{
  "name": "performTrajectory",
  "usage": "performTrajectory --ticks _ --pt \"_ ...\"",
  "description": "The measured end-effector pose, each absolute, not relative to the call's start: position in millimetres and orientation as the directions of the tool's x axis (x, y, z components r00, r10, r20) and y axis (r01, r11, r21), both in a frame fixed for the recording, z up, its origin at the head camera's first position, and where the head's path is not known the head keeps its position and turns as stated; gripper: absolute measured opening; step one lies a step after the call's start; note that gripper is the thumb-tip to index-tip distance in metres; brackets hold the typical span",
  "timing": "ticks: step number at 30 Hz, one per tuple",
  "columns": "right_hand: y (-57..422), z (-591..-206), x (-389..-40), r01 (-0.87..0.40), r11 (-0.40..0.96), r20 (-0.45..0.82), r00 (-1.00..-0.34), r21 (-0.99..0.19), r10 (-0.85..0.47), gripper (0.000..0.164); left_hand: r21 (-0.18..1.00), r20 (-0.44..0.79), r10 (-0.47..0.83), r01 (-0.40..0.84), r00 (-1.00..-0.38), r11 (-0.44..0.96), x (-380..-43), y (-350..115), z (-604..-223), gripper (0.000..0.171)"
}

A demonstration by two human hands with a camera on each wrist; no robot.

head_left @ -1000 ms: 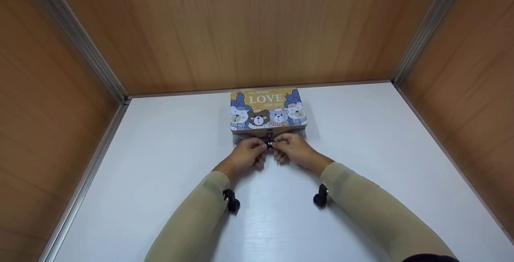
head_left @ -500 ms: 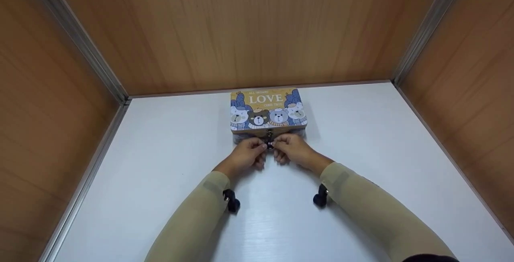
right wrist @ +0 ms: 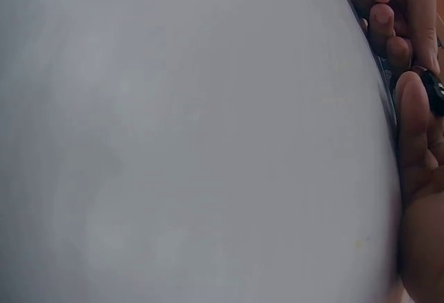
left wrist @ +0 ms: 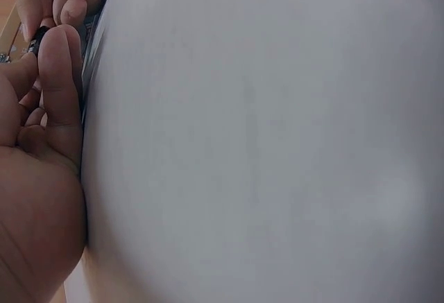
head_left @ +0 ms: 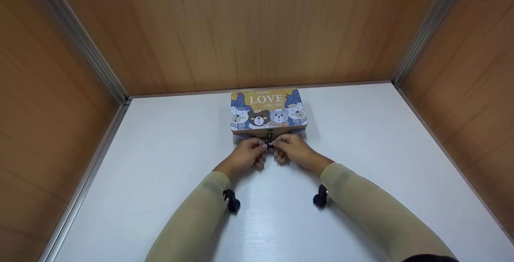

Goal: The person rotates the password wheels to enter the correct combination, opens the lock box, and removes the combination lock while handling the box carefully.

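The person's left hand [head_left: 247, 153] and right hand [head_left: 296, 149] pinch a small, shiny black lock-like piece [head_left: 270, 145] from either side, at the front of a closed, rectangular, yellow-and-blue bear-printed box [head_left: 268, 111], near the back of a smooth white tabletop [head_left: 172, 145].

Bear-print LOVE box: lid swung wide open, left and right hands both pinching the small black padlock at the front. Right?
One thing's off: the lid isn't open. The head view shows it down over the bear-print LOVE box. The rest holds: left hand and right hand both pinch the small black padlock at the front.
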State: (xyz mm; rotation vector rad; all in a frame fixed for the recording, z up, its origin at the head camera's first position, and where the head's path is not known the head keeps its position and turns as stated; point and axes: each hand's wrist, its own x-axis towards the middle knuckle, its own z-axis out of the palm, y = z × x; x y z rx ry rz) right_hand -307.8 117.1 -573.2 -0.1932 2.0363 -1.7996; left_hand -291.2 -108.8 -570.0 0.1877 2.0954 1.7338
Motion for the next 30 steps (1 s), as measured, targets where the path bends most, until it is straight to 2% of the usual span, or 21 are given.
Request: performTrajectory --ticks 11,23,30 --pt "117.6 -573.7 -308.3 0.161 0.160 -0.210 -0.904 -0.974 -0.372 0.015 0.962 -0.222 0.357 -0.144 -0.907 0.232 -292.4 -109.0 -571.6 0.022" --pt "117.8 -572.9 -308.1 0.127 0.190 -0.193 -0.901 -0.974 -0.388 0.026 0.967 -0.235 0.359 -0.182 -0.903 0.177 -292.1 -108.5 -571.2 0.020" --pt "117.0 -573.3 -309.0 0.151 0.173 -0.208 -0.898 -0.973 -0.388 0.025 0.966 -0.229 0.355 -0.168 -0.906 0.195 -291.2 -109.4 -571.3 0.018"
